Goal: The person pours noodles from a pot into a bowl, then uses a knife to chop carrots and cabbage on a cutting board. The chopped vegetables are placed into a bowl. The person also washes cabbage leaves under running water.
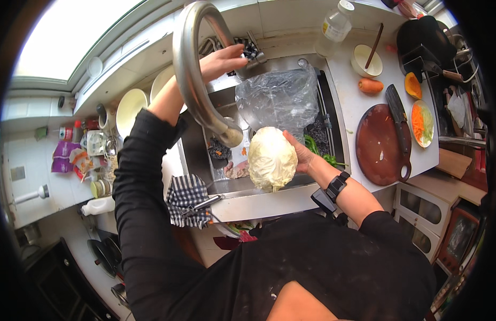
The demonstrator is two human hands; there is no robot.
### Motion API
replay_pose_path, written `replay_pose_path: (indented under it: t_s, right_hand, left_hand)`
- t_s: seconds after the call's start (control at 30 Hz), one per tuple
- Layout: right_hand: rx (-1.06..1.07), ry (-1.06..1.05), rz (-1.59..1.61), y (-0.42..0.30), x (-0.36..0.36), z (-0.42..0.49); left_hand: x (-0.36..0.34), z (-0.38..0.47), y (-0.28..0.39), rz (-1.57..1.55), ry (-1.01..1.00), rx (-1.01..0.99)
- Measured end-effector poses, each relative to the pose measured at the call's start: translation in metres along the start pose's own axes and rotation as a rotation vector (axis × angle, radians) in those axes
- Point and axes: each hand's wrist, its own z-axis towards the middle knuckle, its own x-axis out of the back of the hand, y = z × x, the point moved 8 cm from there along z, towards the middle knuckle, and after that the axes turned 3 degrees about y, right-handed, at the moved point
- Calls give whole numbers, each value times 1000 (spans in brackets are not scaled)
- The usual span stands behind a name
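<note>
A pale head of cabbage (272, 160) rests in my right hand (301, 154) above the near side of the stainless steel sink (232, 187). My fingers are partly hidden behind it. The curved metal faucet (187, 68) arches over the sink, its spout just left of the cabbage; no water stream is visible. Beyond the faucet's arch, my left hand (224, 63) reaches to the tap's base with fingers extended and nothing held. Whether it touches the tap lever is unclear. A clear plastic bag (276, 96) covers much of the sink, and green peppers (330, 159) lie at its right.
On the right counter are a round brown cutting board (372, 148), a black cleaver (397, 116), a carrot (370, 85), a plate of shredded vegetables (422, 124) and a bowl (362, 60). A checked cloth (188, 196) and a peeler (204, 204) lie on the sink's front edge.
</note>
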Motion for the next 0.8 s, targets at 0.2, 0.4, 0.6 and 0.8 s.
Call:
replay_pose_path:
  t_s: [0.2, 0.4, 0.6, 0.8]
  right_hand:
    - [-22, -98, -60, -3, -5, 11]
    - [-92, -142, -19, -1, 0, 13]
    - [-100, 158, -73, 1, 23, 28]
    - [-135, 242, -135, 4, 17, 57]
  left_hand:
    - [-18, 73, -2, -180, 45, 121]
    - [-30, 126, -38, 58, -24, 250]
    - [-39, 134, -35, 243, -126, 168]
    - [-27, 61, -43, -234, -51, 39]
